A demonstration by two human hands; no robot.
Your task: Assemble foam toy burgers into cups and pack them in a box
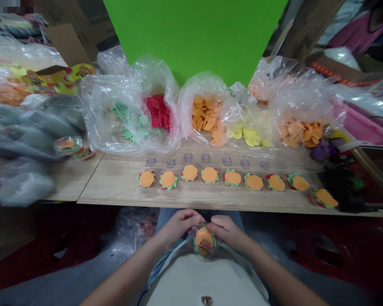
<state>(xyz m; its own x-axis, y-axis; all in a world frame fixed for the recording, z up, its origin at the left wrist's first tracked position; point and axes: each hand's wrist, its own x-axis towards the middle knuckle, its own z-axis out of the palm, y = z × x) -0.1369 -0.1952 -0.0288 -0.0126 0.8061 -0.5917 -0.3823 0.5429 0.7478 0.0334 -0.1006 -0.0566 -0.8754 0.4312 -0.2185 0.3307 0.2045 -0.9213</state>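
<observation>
Close to my body, below the table's front edge, both hands grip a small clear plastic case with a toy burger (204, 240) inside. My left hand (185, 222) pinches its upper left corner, and my right hand (225, 227) pinches the upper right. The burger has an orange top, green frilly edges and a dark printed label low on its face. On the table beyond lies a row of several open clear cases with toy burgers (210, 174), orange tops up. Their clear lids (206, 158) lie folded back behind them.
Plastic bags at the back hold green pieces (135, 125), red pieces (158, 111), orange discs (206, 114), yellow pieces (250, 135) and more orange pieces (301, 131). Closed burger cases (67, 145) sit at left. A green panel (194, 38) rises behind; a pink bin (367, 123) stands right.
</observation>
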